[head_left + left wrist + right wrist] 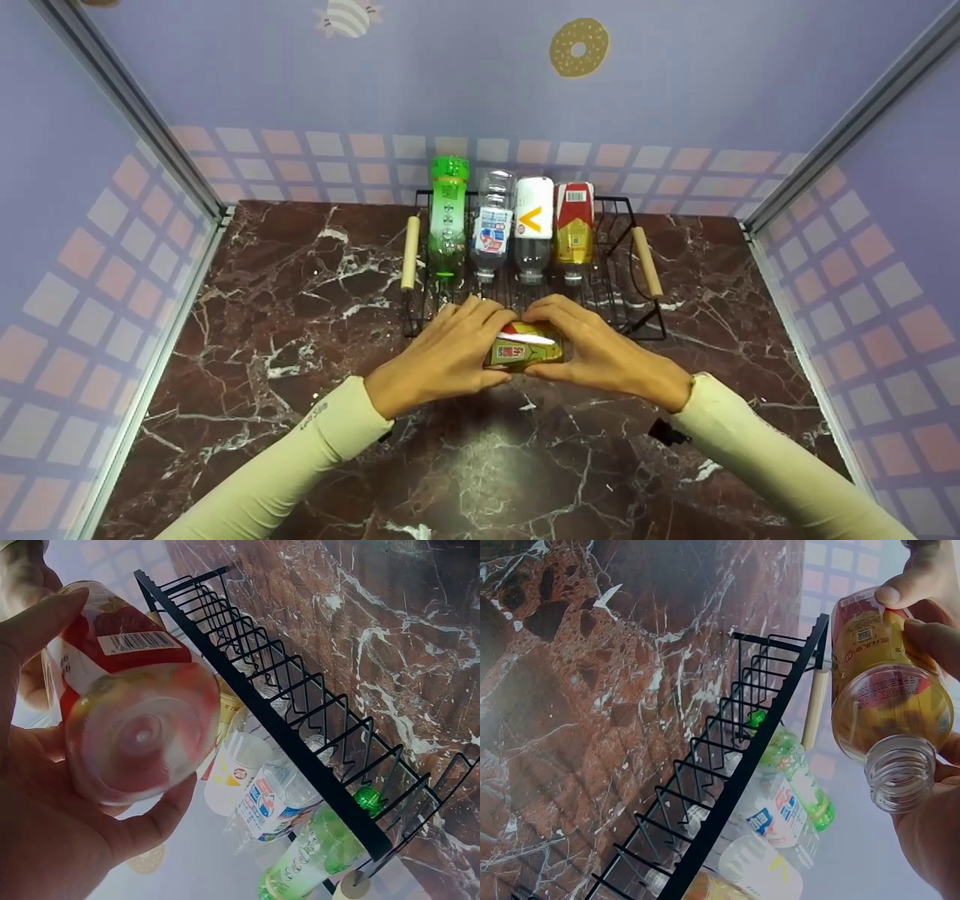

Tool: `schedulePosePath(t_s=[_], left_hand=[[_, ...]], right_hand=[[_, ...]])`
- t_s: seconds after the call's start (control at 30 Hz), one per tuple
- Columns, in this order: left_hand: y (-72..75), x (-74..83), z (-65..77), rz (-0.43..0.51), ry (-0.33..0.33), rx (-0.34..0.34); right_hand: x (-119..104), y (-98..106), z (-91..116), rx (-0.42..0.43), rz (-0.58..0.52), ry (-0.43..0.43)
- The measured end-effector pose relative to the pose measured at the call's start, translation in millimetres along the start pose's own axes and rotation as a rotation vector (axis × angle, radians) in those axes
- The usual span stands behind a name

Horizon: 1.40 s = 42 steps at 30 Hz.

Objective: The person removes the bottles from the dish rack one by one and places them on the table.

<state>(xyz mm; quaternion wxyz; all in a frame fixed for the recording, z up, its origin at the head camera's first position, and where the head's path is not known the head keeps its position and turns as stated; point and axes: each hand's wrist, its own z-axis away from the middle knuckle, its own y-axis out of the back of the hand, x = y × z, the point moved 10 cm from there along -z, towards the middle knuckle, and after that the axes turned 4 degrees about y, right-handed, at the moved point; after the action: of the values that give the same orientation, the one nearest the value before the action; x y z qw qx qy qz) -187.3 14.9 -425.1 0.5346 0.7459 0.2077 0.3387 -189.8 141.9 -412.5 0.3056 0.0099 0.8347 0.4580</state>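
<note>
Held bottle (525, 354): near the middle of the head view, between the two hands, by the low edge of the black wire rack (255, 704).
Which way it points: its long side goes left to right in the head view. The bottom end is at the left and the neck end is at the right.
Left hand (446, 351): thumb and fingers bend round the bottom end and grip it.
Right hand (600, 351): thumb and fingers curl round the neck end and hold it.
What it looks like: smooth, shiny, see-through plastic with a red and yellow wrap. A white streak of light shines on it.
Only in the left wrist view: its round, cloudy bottom, and the striped bar code on its red part.
Only in the right wrist view: its clear neck with rings, pointing to the bottom of the frame.
Rack: thin black wires and two pale, round wooden handles (410, 253).
Bottles lying in the rack, left to right in the head view: green bottle (448, 217), clear bottle with a blue and white label (493, 229), white-wrapped bottle (535, 206), red and yellow bottle (575, 225). Their necks point to the bottom of the frame.
Table (285, 315): dark red-brown, with crooked white lines like stone.
</note>
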Motion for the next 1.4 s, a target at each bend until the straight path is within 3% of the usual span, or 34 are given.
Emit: schedulePosePath(t_s=[0.4,0.67,0.97,1.27,1.4], left_hand=[[0.8,5.8,-8.1,-0.186,-0.014,0.078],[6.8,-5.8,-10.5,-0.128,-0.003,0.098],[26.9,-41.1,-4.6,-0.006,0.065,0.138],[49.7,-86.1,-0.6,0.178,0.158,0.231],[54.3,-109.0,3.5,0.245,0.214,0.268]], right_hand=[[3,0,-7,0.031,-0.018,0.024],[7,8,-11,0.031,0.032,0.031],[24,30,-6,0.083,0.048,-0.006],[52,39,2,0.087,0.017,-0.158],[59,36,4,0.07,0.02,-0.179]])
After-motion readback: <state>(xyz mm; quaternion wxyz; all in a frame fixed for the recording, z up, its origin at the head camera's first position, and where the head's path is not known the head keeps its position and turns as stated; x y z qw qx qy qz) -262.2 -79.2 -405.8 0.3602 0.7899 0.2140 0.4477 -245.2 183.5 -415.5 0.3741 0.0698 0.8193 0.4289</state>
